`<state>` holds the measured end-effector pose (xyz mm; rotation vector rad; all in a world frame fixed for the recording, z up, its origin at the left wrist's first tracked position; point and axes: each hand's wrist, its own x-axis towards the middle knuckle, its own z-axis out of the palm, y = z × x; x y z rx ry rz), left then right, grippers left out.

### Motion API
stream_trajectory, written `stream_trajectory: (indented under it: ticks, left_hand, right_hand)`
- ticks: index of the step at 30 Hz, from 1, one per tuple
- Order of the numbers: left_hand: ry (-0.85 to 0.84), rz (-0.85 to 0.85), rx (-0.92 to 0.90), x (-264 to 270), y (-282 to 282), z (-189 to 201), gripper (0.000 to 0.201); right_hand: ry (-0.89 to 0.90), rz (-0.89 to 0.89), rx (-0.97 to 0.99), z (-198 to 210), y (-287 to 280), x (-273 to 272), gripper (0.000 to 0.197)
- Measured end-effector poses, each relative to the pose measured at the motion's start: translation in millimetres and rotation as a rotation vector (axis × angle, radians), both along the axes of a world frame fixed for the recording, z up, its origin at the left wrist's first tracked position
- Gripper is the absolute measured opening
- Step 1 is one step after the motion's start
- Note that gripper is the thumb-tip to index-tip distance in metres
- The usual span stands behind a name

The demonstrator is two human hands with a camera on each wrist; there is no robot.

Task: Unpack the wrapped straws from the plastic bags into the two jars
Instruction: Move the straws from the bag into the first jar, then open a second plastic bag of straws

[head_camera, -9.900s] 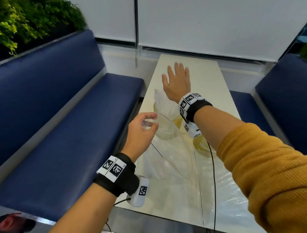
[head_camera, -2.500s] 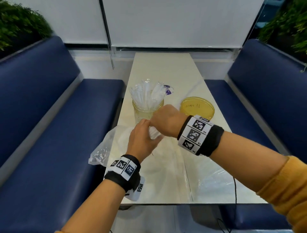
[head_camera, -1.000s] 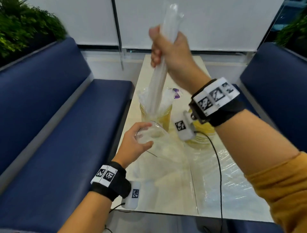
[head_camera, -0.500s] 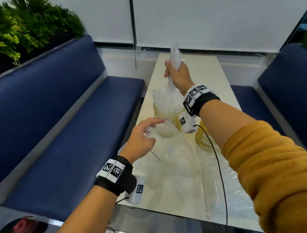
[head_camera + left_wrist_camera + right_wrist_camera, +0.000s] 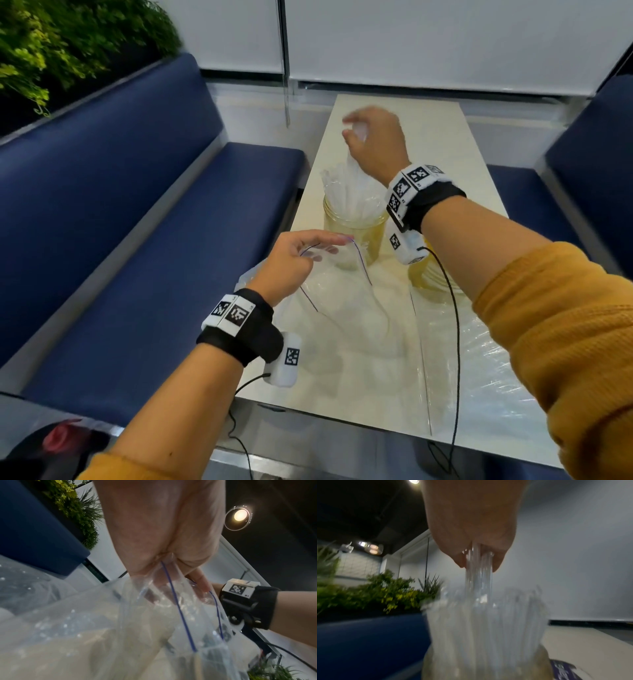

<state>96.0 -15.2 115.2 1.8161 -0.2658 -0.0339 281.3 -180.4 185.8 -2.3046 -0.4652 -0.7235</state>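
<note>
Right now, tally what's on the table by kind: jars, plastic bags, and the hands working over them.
Jars: 2, one stuffed with wrapped straws at, one mostly behind the right wrist.
Plastic bags: 2, one pinched open by the left hand, one flat.
Hands: 2, left hand, right hand.
Total: 6.

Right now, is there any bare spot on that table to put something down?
Yes: the far end of the table, beyond the right hand and the straw jar, looks bare. The near half is crowded with plastic bags, and the second jar sits under the right arm.
</note>
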Motion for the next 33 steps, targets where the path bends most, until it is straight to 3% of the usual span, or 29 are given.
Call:
stream_trajectory:
  ticks: [2, 5, 9, 12, 14, 16, 17, 22, 25, 27, 31, 33]
  left_hand:
    - [0.003, 0.005, -0.006, 1, -1, 1, 0.079]
    - [-0.021, -0.015, -0.003, -1, -1, 3, 0.079]
    - [-0.045, -0.033, -0.006, -4, -1, 3, 0.077]
    - [-0.038, -0.032, 0.010, -4, 0, 1, 0.078]
    - [-0.031, -0.037, 0.023, -4, 0, -1, 0.079]
    - [-0.018, -0.043, 0.027, -5, 1, 0, 0.080]
    - [-0.014, -0.048, 0.025, -6, 2, 1, 0.080]
    - [0.004, -0.087, 0.049, -9, 7, 3, 0.087]
    - [-0.007, -0.097, 0.107, -11, 4, 6, 0.089]
    - [-0.018, -0.120, 0.137, -14, -1, 6, 0.088]
    - [-0.044, -0.151, 0.181, -15, -11, 2, 0.089]
    - [-0.056, -0.159, 0.202, -16, -17, -1, 0.091]
  right_hand:
    - [0.089, -0.039, -0.172, -20, 1, -6, 0.029]
    - [0.043, -0.048, -0.326, -43, 2, -22, 0.045]
    - [-0.116, -0.078, -0.234, -28, 5, -22, 0.046]
    - [-0.058, -0.015, -0.237, -13, 9, -15, 0.045]
    - [0.085, 0.100, -0.433, -22, 9, -10, 0.043]
    - [0.175, 0.106, -0.741, -38, 8, -13, 0.041]
    - [0.163, 0.084, -0.794, -42, 7, -14, 0.043]
    - [0.005, -0.069, -0.353, -21, 0, -22, 0.045]
    - [0.119, -0.140, -0.348, -25, -11, -32, 0.047]
    - [0.190, -0.091, -0.396, -39, -19, -44, 0.049]
    - [0.100, 0.070, -0.118, -37, -42, -92, 0.043]
    - [0.169, 0.108, -0.129, -31, -59, -121, 0.049]
